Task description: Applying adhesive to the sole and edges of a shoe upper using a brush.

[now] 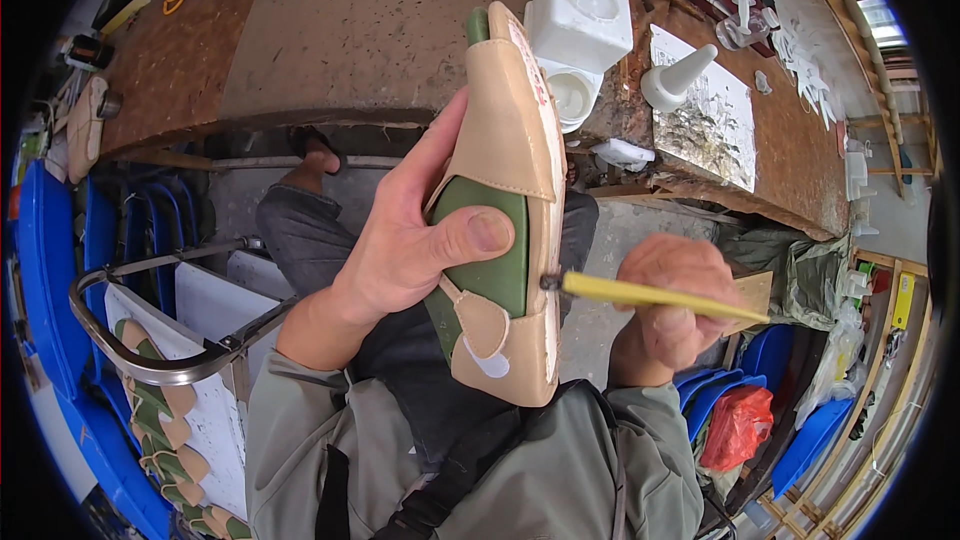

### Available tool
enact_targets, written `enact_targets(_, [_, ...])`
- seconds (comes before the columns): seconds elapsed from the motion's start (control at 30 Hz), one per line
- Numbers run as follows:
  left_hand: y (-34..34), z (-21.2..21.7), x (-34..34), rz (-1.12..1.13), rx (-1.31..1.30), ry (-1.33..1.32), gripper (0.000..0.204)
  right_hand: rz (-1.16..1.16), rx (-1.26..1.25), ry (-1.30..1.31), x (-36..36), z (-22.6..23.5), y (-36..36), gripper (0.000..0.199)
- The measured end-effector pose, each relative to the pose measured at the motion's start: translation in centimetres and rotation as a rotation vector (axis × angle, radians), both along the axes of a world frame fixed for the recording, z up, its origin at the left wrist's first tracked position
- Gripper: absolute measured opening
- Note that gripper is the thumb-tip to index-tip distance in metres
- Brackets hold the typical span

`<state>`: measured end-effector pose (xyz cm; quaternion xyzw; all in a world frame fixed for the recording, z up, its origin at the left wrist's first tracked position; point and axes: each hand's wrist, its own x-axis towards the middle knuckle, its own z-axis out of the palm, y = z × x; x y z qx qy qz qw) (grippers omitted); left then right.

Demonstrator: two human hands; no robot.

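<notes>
In the middle, my left hand (pixel 395 230) is closed around a tan shoe (pixel 507 115), its thumb pressed on the green form (pixel 490 275) that fills the opening. The shoe stands on end, toe up and away from me, with its pale sole edge turned to the right. A small strap with a rounded tan tab lies over the green near the heel. To the right, my right hand (pixel 672 300) grips a brush (pixel 615 290) by its flat yellow handle. The brush's dark tip meets the sole edge near the heel.
A workbench (pixel 330 30) crosses the far side, bearing a white square container (pixel 585 15), a white nozzle cone (pixel 680 78) and a stained white sheet (pixel 705 140). More tan and green shoes (pixel 165 420) fill a rack at left. Blue bins (pixel 60 270) and a red bag (pixel 738 428) flank me.
</notes>
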<state>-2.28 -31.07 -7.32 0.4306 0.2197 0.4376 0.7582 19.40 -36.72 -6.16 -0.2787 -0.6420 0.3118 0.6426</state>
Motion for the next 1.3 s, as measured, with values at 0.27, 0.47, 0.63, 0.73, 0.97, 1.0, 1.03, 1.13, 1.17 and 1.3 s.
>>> enact_targets(0.27, [-0.1, 0.5, -0.1, -0.012, 0.005, 0.045, 0.099, -0.142, 0.012, -0.039, -0.4, 1.4, 2.2, 0.019])
enact_targets(0.47, [0.1, 0.7, -0.2, -0.019, -0.025, 0.029, 0.1, -0.155, 0.03, -0.074, 0.8, 1.0, 2.0, 0.019])
enact_targets(0.63, [0.2, 0.7, 0.0, -0.039, -0.036, 0.039, 0.098, -0.122, 0.046, -0.042, 0.1, 2.2, 2.7, 0.017])
enact_targets(0.73, [0.3, 0.7, 0.0, -0.034, -0.052, 0.013, 0.096, -0.038, -0.005, -0.008, 0.0, 1.7, 2.6, 0.019])
enact_targets(0.97, [0.4, 0.4, 0.0, -0.038, -0.051, 0.0, 0.094, 0.095, -0.091, 0.075, 0.0, 0.6, 0.6, 0.021])
enact_targets(1.0, [0.3, 0.4, 0.1, -0.034, -0.075, -0.023, 0.095, 0.147, -0.122, 0.108, 0.0, 0.5, 0.5, 0.02])
enact_targets(1.03, [0.3, 0.3, 0.3, -0.032, -0.099, -0.045, 0.097, 0.198, -0.151, 0.141, 0.0, 0.3, 0.4, 0.019])
enact_targets(1.13, [0.3, -0.4, 0.6, -0.053, -0.127, -0.098, 0.1, 0.149, -0.085, 0.041, 0.7, -0.6, 3.8, 0.026])
enact_targets(1.17, [0.4, -0.7, 0.6, -0.063, -0.122, -0.092, 0.1, 0.14, -0.202, 0.102, 0.3, -0.1, 5.0, 0.026])
enact_targets(1.3, [0.1, -0.8, 0.6, -0.018, -0.114, -0.081, 0.101, -0.129, -0.272, 0.124, -0.6, 0.1, 7.2, 0.025])
